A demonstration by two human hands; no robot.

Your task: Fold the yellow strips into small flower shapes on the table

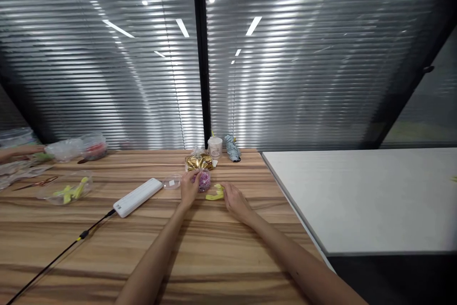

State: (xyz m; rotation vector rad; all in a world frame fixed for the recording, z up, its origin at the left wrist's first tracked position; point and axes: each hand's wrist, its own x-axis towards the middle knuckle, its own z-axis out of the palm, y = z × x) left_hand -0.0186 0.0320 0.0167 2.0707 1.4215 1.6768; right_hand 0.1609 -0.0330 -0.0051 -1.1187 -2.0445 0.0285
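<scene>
1. The yellow strip (213, 197) lies on the table (214, 252), its long axis roughly sideways, near the tub (204, 181) of purple bits.
2. The right hand (235, 202) is nearer: the strip extends left from its bent fingertips; I cannot tell whether they pinch it.
3. The left hand (189, 188) grips the tub's left edge.
4. Left of that hand lies a clear lid (172, 182).

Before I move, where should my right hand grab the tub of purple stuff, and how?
I'd probably take the round tub by its right wall, coming from above right: your left hand covers its left side, the gold packet sits behind, and yellow stuff lies low to its right.
</scene>
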